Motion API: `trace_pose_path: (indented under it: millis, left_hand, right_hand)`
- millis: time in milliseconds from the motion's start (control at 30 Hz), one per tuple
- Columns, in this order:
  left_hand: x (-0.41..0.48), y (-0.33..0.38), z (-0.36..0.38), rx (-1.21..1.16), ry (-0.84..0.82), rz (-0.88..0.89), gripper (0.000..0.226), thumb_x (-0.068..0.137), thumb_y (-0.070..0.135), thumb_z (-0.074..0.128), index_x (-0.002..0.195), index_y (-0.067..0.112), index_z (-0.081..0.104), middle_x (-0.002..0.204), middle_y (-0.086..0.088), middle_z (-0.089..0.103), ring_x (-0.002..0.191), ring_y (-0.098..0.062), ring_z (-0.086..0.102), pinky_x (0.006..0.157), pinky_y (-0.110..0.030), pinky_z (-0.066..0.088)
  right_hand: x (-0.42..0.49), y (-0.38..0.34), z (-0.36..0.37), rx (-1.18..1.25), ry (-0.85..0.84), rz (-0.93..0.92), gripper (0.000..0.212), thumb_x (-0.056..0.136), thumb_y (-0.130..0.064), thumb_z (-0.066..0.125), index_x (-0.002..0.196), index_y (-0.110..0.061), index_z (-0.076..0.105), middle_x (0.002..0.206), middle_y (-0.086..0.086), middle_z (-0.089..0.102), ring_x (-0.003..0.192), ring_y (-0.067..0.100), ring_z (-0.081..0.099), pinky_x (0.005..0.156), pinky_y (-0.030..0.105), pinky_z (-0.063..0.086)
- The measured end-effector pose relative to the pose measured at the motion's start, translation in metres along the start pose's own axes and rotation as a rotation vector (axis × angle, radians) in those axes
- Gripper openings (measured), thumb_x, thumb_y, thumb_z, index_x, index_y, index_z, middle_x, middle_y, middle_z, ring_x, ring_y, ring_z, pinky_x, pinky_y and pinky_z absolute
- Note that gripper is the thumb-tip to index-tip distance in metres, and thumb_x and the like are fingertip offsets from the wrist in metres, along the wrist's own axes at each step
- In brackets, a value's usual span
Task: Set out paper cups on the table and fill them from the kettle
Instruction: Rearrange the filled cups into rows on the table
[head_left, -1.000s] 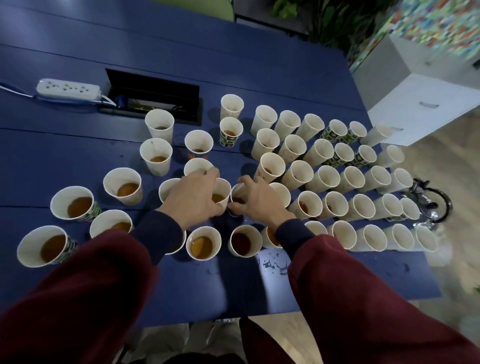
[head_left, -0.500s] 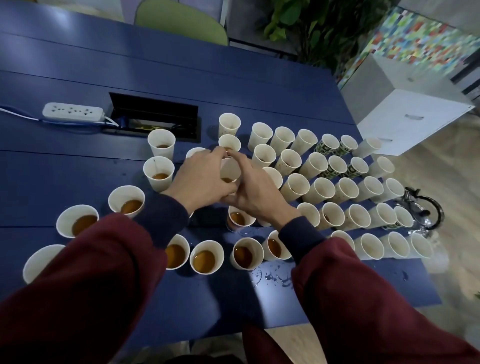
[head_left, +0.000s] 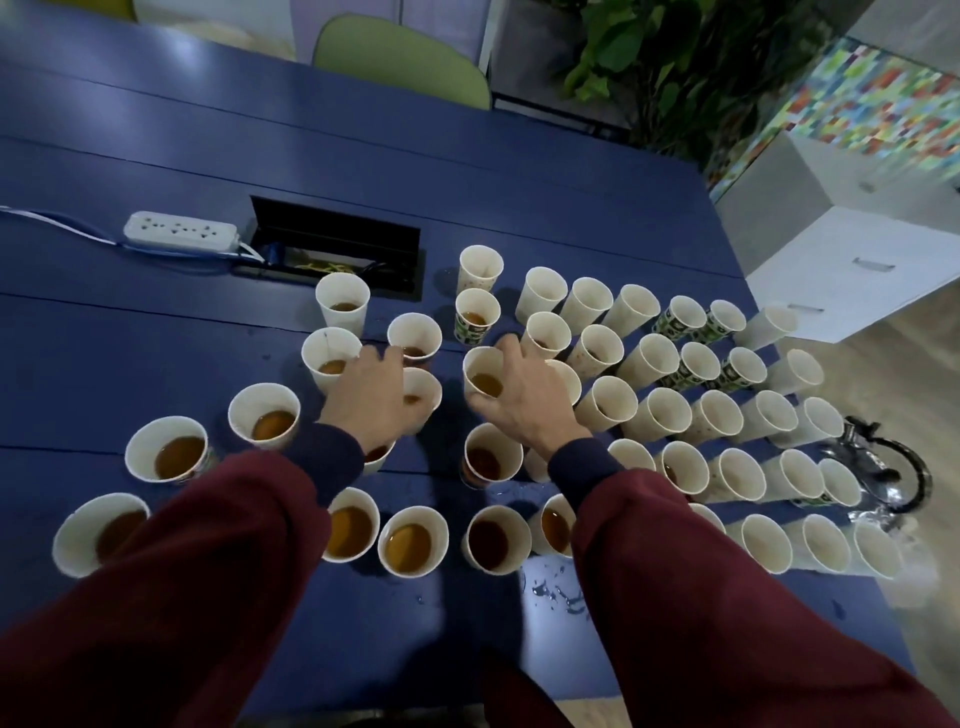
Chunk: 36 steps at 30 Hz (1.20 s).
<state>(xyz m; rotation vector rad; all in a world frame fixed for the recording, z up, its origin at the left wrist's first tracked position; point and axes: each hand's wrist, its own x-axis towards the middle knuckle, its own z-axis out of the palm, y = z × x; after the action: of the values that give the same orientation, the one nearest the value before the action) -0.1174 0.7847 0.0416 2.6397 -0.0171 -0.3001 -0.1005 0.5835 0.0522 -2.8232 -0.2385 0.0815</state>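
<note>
paper cups are set out in rows on the blue table; those at left and centre hold brown liquid. a filled cup is gripped by the right hand. left hand fingers are curled round another cup. the kettle stands at the table's right edge, beside the unfilled cups.

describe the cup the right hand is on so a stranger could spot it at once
Start at the black hatch in the blue table and come toward the camera, past the green-printed cup. The next cup is plain white, holds amber tea, and is the only one with the right hand wrapped around its rim.
</note>
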Motion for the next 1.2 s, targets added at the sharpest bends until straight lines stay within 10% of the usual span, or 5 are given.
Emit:
trace_pose_path:
  millis: [600, 1200]
  left_hand:
    - [0.019, 0.008, 0.027, 0.184, -0.001, -0.011, 0.058, 0.085, 0.039, 0.069, 0.134, 0.023, 0.043, 0.115, -0.011, 0.052, 0.102, -0.032, 0.058, 0.076, -0.038, 0.046]
    - [0.034, 0.007, 0.024, 0.176, -0.007, -0.008, 0.058, 0.081, 0.037, 0.073, 0.13, 0.028, 0.044, 0.117, -0.003, 0.053, 0.102, -0.023, 0.056, 0.081, -0.036, 0.053]
  right_hand:
    - [0.044, 0.023, 0.009, -0.165, -0.233, -0.062, 0.079, 0.079, -0.065, 0.072, 0.131, -0.012, 0.044, 0.12, 0.012, 0.056, 0.106, 0.032, 0.06, 0.078, 0.038, 0.045]
    - [0.157, 0.022, 0.019, -0.11, -0.291, -0.077, 0.067, 0.088, -0.04, 0.073, 0.141, -0.014, 0.04, 0.139, 0.021, 0.044, 0.115, 0.041, 0.059, 0.089, 0.041, 0.047]
